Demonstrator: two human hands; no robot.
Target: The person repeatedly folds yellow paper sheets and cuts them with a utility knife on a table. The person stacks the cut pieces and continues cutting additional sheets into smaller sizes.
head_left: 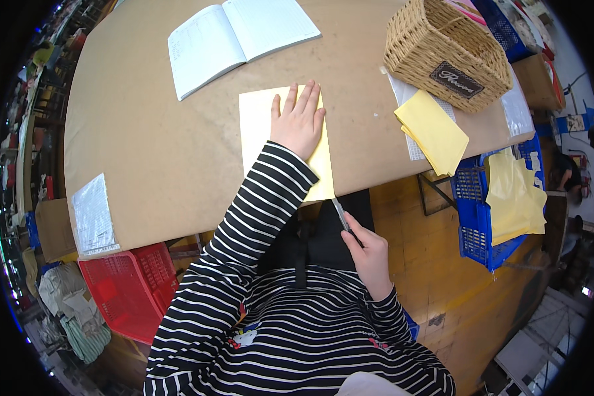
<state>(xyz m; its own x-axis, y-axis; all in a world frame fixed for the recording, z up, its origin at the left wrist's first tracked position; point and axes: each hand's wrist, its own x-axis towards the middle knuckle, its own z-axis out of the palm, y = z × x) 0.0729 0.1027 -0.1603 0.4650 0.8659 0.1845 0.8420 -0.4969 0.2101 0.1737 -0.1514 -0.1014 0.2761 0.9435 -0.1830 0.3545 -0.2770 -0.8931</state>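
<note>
A sheet of yellow paper [257,122] lies on the brown-covered table, its near edge reaching the table's front rim. My left hand [299,122] rests flat on the sheet, fingers stretched out and pointing away from me. At the sheet's near right corner is the tip of a slim grey utility knife [340,212]. My right hand [369,254] grips its handle just off the table's edge, fingers closed round it.
An open notebook [244,39] lies at the back. On the right stand a wicker basket [412,46] and folded yellow paper [435,132]. Below are a blue crate [472,218] draped with a yellow sheet [511,198], and a red crate [115,297] on the left.
</note>
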